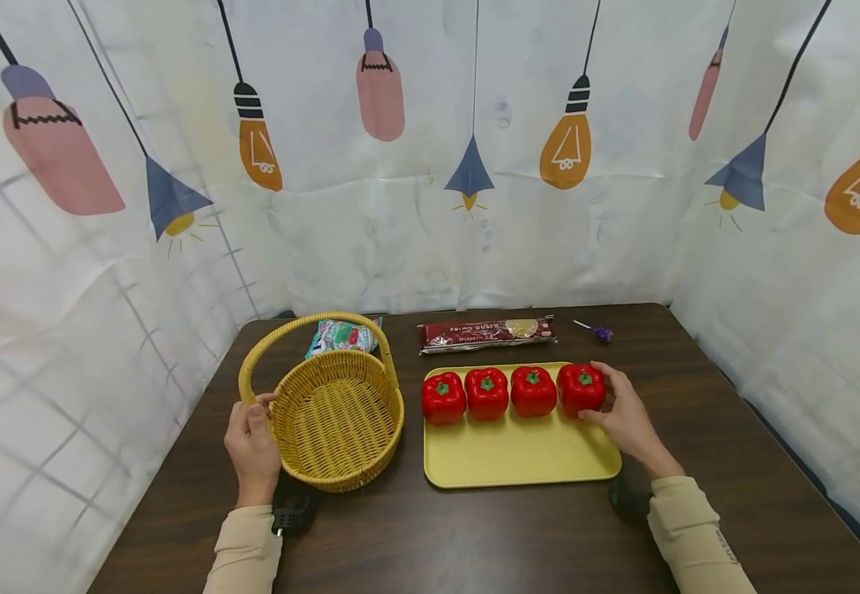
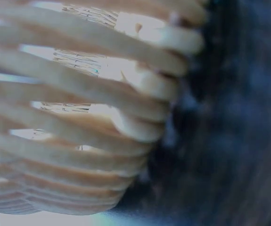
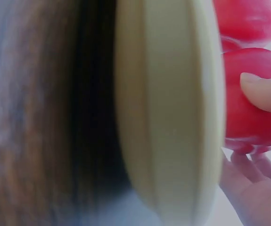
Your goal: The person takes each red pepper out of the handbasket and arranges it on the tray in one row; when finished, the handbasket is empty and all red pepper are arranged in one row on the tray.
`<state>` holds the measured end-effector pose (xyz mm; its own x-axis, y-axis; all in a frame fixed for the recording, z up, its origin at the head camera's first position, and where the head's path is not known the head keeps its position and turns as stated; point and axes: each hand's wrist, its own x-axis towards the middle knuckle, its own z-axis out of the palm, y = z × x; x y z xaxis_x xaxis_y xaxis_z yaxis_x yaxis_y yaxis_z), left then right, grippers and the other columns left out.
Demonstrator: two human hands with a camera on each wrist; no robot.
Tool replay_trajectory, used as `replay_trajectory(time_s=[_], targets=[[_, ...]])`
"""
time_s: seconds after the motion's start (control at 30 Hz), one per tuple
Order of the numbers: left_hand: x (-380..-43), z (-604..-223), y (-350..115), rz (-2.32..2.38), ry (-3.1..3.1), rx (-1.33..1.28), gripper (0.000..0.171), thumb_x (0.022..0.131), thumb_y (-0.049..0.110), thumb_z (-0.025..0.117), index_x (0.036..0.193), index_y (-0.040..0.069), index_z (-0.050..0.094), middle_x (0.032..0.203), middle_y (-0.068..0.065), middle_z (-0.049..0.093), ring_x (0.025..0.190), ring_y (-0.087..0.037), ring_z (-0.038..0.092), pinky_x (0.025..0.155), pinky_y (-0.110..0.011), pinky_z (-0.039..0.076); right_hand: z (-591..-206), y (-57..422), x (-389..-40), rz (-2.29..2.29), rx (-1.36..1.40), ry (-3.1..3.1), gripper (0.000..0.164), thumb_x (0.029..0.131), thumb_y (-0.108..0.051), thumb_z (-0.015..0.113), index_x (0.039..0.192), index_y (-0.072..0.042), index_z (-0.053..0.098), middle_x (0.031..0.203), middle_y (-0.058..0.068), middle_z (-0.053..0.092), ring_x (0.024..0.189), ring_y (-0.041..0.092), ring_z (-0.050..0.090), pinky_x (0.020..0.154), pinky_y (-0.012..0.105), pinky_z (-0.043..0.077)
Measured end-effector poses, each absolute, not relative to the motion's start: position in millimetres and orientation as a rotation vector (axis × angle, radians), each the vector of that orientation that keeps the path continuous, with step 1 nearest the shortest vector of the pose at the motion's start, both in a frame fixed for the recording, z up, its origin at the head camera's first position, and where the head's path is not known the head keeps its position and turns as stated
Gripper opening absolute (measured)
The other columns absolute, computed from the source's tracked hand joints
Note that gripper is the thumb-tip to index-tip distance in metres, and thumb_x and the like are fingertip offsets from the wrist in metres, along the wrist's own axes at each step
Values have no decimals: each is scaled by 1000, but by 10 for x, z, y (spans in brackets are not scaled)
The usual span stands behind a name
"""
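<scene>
My left hand (image 1: 253, 452) grips the yellow wicker basket (image 1: 340, 421) at its left side, where the arched handle meets the rim. Nothing lies inside the basket. Its woven wall (image 2: 78, 89) fills much of the left wrist view, with the hand mostly out of that frame. Over on the right, my right hand (image 1: 628, 421) holds the rightmost red bell pepper (image 1: 580, 391), thumb on the near side and fingers around the far right. This pepper (image 3: 243, 125) is at the yellow tray's (image 1: 514, 458) back right corner, in line with several other red peppers (image 1: 486, 394).
Behind the basket lies a teal, colourful snack packet (image 1: 340, 337). A long dark-red biscuit packet (image 1: 486, 333) is beyond the tray, with a purple-wrapped lollipop (image 1: 603, 334) to its right. Patterned white curtain (image 1: 430, 231) surrounds the dark wooden table (image 1: 430, 536).
</scene>
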<state>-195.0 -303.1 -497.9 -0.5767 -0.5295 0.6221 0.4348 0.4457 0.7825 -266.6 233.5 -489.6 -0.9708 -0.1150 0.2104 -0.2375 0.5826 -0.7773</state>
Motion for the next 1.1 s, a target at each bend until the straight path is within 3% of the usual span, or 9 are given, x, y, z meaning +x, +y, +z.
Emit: replay_trajectory(time_s=[0.33,0.53,0.67,0.77,0.93,1.1], targets=[[-1967,-5009,-3060,-1267,-1767,71,50,106,33,40,103,-9,69,86,-24,49,74,-20,46,70,-22,32,-4931,2288,-2691,1393,354,-2656,88,78,11,74,149,-2,25,140,29,32,126,47,41,100,58,40],[-1854,-4831,-2933,-1264,-1762,44,53,106,31,40,101,-15,65,84,-24,46,73,-18,45,68,-23,31,-4927,2283,-2691,1369,369,-2667,92,77,9,76,152,-3,23,138,29,32,126,48,41,101,60,38],[-1800,-4736,-2866,-1268,-1756,31,54,106,31,40,101,-17,64,82,-10,50,73,-16,45,69,-23,31,-4918,2293,-2697,1353,359,-2688,91,78,6,77,151,-1,23,139,30,32,127,49,40,102,62,35],[-1844,-4798,-2901,-1268,-1763,40,53,106,30,40,101,-17,64,83,-4,50,74,-16,45,69,-23,32,-4907,2315,-2690,1341,349,-2707,92,79,1,78,151,-1,22,141,30,31,125,49,41,99,62,39],[-1915,-4925,-3010,-1273,-1794,75,46,107,25,38,106,-12,65,89,-17,49,78,-15,46,72,-23,32,-4861,2393,-2615,1364,381,-2701,90,84,-12,78,152,0,20,142,30,31,121,50,46,93,58,46],[-1829,-4788,-3056,-1326,-1749,105,38,104,20,36,118,-3,63,107,-6,55,94,-11,53,83,-21,37,-4662,2469,-2508,1322,428,-2681,81,91,-24,71,152,-1,22,147,29,29,124,51,43,92,57,45]])
